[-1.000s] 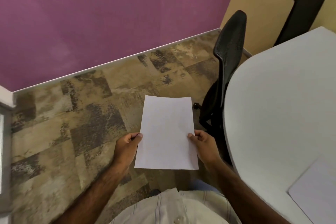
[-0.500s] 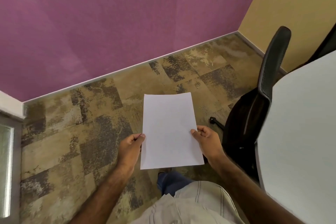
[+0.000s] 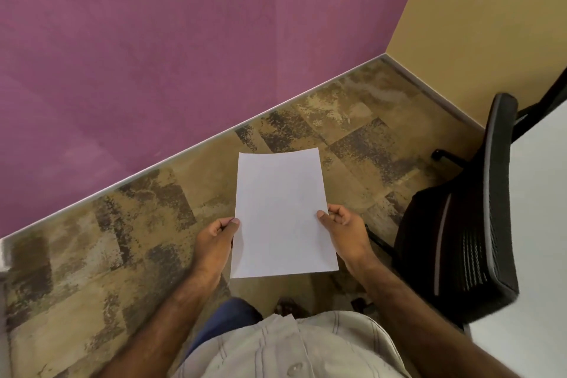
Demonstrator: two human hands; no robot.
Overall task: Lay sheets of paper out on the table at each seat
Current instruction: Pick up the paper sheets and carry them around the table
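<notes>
A blank white sheet of paper (image 3: 280, 212) is held flat in front of me above the carpet, long side pointing away. My left hand (image 3: 214, 242) pinches its left edge with thumb on top. My right hand (image 3: 345, 230) pinches the right edge the same way. The white table (image 3: 534, 224) shows only as a strip along the right edge, well to the right of the paper. Whether more than one sheet is in the stack, I cannot tell.
A black mesh office chair (image 3: 460, 239) stands pushed against the table, right of my right hand. A second dark chair part (image 3: 549, 101) shows at the far right. Purple wall (image 3: 184, 40) and tan wall (image 3: 491, 9) meet at a corner ahead. Patterned carpet (image 3: 92, 270) lies below.
The view has swung left: the table and chair slid toward the right edge, and the sheet lying on the table is out of view. Both hands keep the same grip on the paper.
</notes>
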